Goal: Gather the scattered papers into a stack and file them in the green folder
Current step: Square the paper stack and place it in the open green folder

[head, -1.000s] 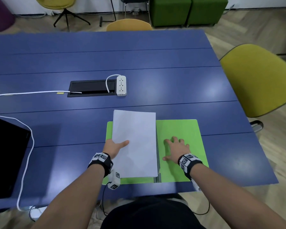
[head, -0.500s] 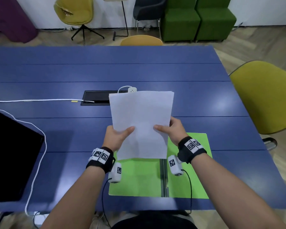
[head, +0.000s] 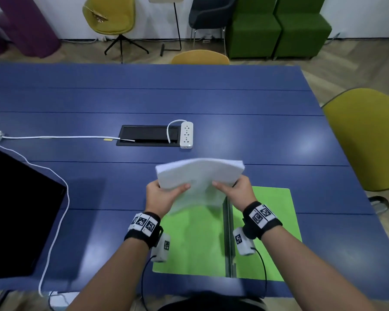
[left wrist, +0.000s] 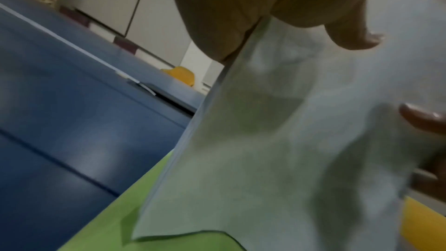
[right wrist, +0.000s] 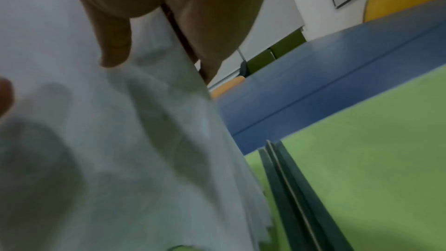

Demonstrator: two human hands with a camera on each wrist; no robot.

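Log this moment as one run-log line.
left hand: grips white paper stack | right hand: grips same | stack: bowed, above open green folder | filing: not done

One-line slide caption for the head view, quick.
Both hands, left hand and right hand, hold a bowed paper stack above the open green folder.

This looks like an office meeting room. Ahead of the hands, a long blue table [head: 144, 102] has a built-in cable hatch [head: 147, 135] and a power strip [head: 186, 135]; beyond it stand shell chairs [head: 109, 14] and green cube seats [head: 279, 28]
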